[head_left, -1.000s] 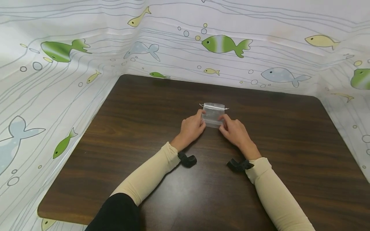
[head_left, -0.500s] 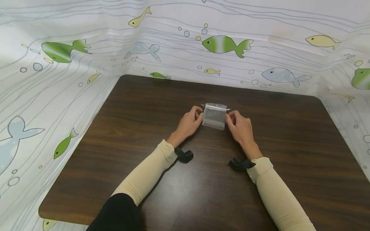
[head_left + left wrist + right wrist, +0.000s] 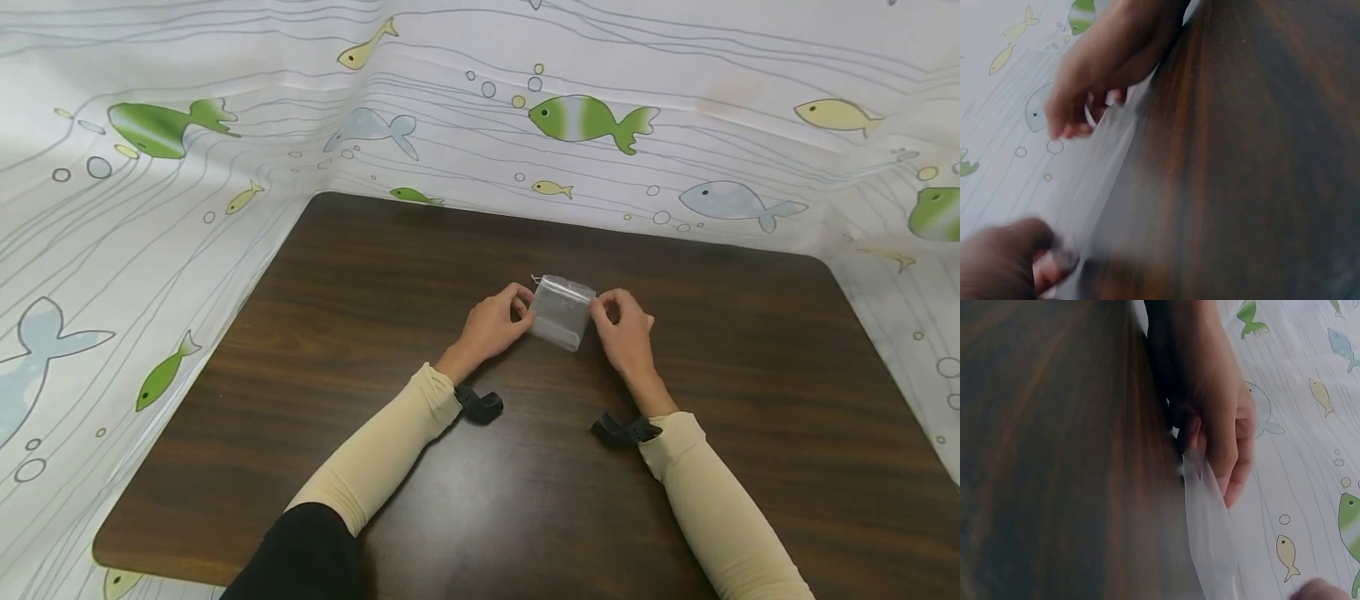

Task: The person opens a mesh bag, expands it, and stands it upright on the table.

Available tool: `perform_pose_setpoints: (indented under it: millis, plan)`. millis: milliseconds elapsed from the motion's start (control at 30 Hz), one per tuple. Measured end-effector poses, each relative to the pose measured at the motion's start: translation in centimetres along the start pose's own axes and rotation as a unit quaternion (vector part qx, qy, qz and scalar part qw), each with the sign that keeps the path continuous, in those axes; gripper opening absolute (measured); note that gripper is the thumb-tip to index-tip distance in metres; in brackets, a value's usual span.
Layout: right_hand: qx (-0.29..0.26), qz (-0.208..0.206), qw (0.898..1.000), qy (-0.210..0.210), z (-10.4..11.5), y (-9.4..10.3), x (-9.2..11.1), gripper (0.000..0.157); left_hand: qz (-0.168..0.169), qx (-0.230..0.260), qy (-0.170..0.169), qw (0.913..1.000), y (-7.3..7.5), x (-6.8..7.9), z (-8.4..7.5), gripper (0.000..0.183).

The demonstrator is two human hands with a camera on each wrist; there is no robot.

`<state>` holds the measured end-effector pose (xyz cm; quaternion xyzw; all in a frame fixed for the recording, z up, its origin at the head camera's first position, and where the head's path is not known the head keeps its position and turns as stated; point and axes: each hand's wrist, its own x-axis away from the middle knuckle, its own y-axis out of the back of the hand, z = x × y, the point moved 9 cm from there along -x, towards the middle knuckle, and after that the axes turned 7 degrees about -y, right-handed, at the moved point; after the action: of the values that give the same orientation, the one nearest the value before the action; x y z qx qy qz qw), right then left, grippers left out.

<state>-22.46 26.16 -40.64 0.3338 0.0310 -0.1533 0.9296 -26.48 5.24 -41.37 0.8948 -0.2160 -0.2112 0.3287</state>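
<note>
A small sheer white drawstring bag stretches between the two hands, its cord ends showing at the upper left corner. My left hand pinches the bag's left edge between thumb and fingertips. In the right wrist view, that left hand grips the thin bag near its edge. On the opposite side, my right hand pinches the upper right edge. The left wrist view shows the right hand across the bag, with the blurred left hand close to the camera.
Under the hands lies a dark wood-grain table with rounded corners. A white fish-print sheet rises behind it and along the sides. Both wrists carry black camera mounts over cream sleeves.
The hands parted from over the bag to its two side edges, then took hold of them. The bag has shifted slightly right and nearer, and turned a little clockwise.
</note>
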Motion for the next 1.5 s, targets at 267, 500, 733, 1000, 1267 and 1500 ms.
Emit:
perform_pose_setpoints:
  millis: [267,500,733,1000,1267,1500]
  plan:
    - [0.026,0.043,0.999,0.002,-0.1,-0.4,-0.2,0.042,0.027,0.01,-0.083,0.9961,-0.3,0.4,-1.7,0.021]
    - [0.02,0.06,0.998,0.013,0.0,-0.6,-0.1,0.04,0.04,0.023,-0.105,0.9934,-0.5,0.4,-2.2,0.019]
    - [-0.004,0.05,0.998,0.039,0.6,-0.2,-0.2,0.022,0.027,0.017,-0.115,0.9929,-0.3,0.4,-2.4,0.022]
    - [0.058,-0.021,0.948,0.311,7.1,0.7,1.9,0.012,-0.112,-0.052,-0.248,0.9609,2.6,0.4,-5.8,0.052]
    - [0.081,-0.025,0.906,0.415,8.9,0.5,3.9,0.04,-0.129,-0.084,-0.291,0.9442,2.7,1.0,-7.3,0.012]
    - [0.061,0.037,0.914,0.4,8.5,1.0,3.5,0.059,-0.081,0.007,-0.269,0.9597,3.2,0.4,-7.2,0.011]
